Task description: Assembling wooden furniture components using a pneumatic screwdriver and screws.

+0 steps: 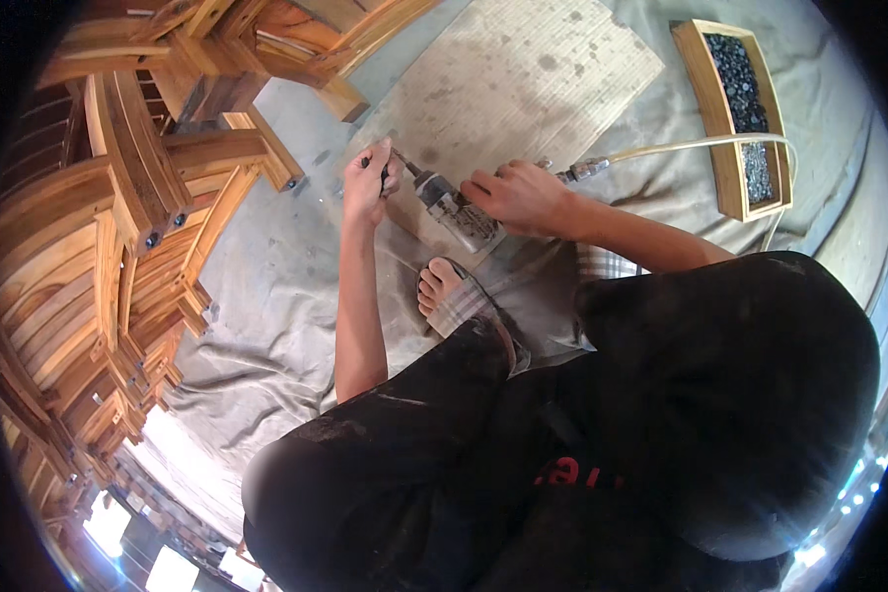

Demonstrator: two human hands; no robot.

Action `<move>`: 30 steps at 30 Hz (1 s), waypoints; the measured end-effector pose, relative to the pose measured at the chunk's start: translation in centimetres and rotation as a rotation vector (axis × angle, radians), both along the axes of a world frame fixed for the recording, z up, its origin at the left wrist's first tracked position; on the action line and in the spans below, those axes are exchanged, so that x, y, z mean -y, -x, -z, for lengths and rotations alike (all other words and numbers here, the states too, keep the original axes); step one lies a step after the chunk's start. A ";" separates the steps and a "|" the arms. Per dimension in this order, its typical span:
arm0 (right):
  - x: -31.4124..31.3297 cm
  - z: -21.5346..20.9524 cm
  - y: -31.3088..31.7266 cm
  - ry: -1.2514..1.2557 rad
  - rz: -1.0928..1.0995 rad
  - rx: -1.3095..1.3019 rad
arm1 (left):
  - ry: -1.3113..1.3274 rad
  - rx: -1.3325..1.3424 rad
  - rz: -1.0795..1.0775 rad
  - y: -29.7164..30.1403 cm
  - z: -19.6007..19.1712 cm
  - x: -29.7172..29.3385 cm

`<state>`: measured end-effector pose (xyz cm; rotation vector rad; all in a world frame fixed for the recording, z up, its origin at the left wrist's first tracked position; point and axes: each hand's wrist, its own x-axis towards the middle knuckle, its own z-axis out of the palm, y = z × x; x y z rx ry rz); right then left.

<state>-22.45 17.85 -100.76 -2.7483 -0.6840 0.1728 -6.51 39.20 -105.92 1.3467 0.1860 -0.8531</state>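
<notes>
Rumpled grey floor cloth (257, 296) underfoot; silvery cylindrical metal air tool (461, 215) sits between both hands, right hand (523, 199) wrapped round it, long axis slanting up-left, nose just beside the left hand (373, 185), closed on some small dark thing (365, 162). Pale flexible hose (676, 147) trails right.

left hand (373, 180): curled | right hand (525, 197): curled, palm down

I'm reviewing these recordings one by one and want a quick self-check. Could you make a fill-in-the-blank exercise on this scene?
1. The right hand holds a tool whose narrow tip points up and to the picture's ____.
2. The furniture is made of ____.
3. The box of small parts lies on the picture's ____ side.

Missing words: left; wood; right.
</notes>
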 end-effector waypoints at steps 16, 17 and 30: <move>-0.2 1.7 0.3 -0.046 0.026 0.090 | -0.132 0.122 0.264 -1.8 -1.8 0.4; 0.2 1.9 0.2 -0.038 0.014 0.102 | -0.136 0.125 0.260 -2.0 -2.0 0.4; 0.9 3.3 1.1 0.074 -0.024 0.220 | -0.546 0.327 0.761 -4.3 -3.7 2.0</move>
